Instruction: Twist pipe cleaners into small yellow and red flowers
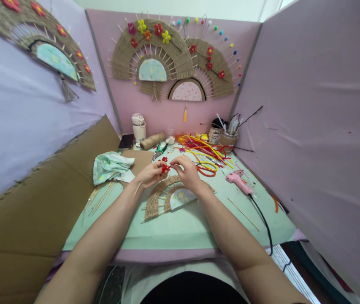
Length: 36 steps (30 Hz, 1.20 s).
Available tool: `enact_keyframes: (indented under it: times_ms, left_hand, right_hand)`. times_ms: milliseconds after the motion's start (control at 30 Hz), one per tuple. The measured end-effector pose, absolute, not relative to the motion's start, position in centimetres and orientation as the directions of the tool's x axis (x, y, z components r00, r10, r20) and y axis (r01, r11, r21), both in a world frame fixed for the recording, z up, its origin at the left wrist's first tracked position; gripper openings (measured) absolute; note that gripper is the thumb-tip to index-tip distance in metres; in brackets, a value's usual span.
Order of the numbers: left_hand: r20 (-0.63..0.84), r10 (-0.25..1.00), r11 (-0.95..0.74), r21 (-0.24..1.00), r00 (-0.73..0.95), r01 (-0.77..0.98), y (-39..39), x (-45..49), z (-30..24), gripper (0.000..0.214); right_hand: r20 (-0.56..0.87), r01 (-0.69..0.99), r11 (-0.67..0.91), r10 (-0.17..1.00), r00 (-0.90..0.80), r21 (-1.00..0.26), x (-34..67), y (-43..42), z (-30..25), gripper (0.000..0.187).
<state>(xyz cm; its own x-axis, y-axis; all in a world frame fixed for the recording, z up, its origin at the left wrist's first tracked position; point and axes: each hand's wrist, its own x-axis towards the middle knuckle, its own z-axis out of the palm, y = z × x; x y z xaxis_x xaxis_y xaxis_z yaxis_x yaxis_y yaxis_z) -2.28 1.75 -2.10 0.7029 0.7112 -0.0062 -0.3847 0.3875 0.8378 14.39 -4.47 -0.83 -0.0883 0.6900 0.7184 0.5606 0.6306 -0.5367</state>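
Observation:
My left hand (pixel 152 174) pinches a small red pipe-cleaner flower (pixel 166 168) between its fingertips. From the right, my right hand (pixel 185 169) meets it, thumb and fingers closed at the flower's edge. Just beyond them lies another red flower (pixel 164 159) on the table. Below both hands is a half-round fan (pixel 157 198) wound with brown twine over thin sticks, with a pale floral fabric centre (pixel 181 198). My right hand and wrist cover part of this fan.
A pink glue gun (pixel 239 180) with a black cord lies right, near a thin stick (pixel 243 214). Scissors (pixel 207 168) and colourful pipe cleaners (pixel 198 147) lie behind my right hand. Crumpled fabric (pixel 112 167) is at left. A bottle (pixel 139 127) and twine roll (pixel 152 141) stand behind.

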Motion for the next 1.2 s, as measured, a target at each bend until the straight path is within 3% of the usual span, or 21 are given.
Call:
enact_keyframes:
  times_ms: [167,367,533,667,800,933,1067,1200]
  left_hand:
    - [-0.012,0.734,0.371,0.845,0.680,-0.386,1.8,-2.2,-2.1,0.018]
    - [0.040,0.803,0.232,0.899,0.595,-0.373,1.8,-1.9,-2.1,0.024]
    - [0.072,0.833,0.120,0.944,0.548,-0.306,1.8,-1.9,-2.0,0.026]
    - [0.072,0.840,0.130,0.936,0.538,-0.327,1.7,-1.9,-1.9,0.028]
    - [0.050,0.848,0.175,0.913,0.527,-0.368,1.5,-1.6,-1.9,0.030]
    - [0.096,0.899,0.093,0.912,0.428,-0.399,1.3,-0.9,-2.0,0.028]
    - [0.167,0.935,-0.044,0.930,0.313,-0.364,1.1,-0.3,-2.1,0.026]
    - [0.251,0.928,-0.165,0.939,0.275,-0.301,1.1,-0.1,-2.4,0.023]
  right_hand:
    - [0.714,0.575,0.620,0.695,-0.085,-0.534,14.4,-4.5,-0.8,0.010]
    - [0.708,0.599,0.599,0.702,-0.072,-0.532,14.5,-4.5,-0.9,0.011]
    - [0.658,0.589,0.561,0.750,-0.066,-0.581,14.5,-4.3,-1.2,0.011]
    - [0.638,0.549,0.564,0.767,-0.071,-0.617,14.5,-4.3,-1.2,0.012]
    - [0.708,0.606,0.593,0.703,-0.068,-0.530,14.4,-4.4,-1.0,0.010]
    - [0.749,0.727,0.483,0.660,0.065,-0.489,14.2,-4.7,-1.0,0.005]
    - [0.688,0.702,0.437,0.718,0.105,-0.563,13.9,-4.5,-1.3,0.012]
    - [0.571,0.546,0.426,0.812,0.121,-0.721,13.8,-4.0,-1.7,0.018]
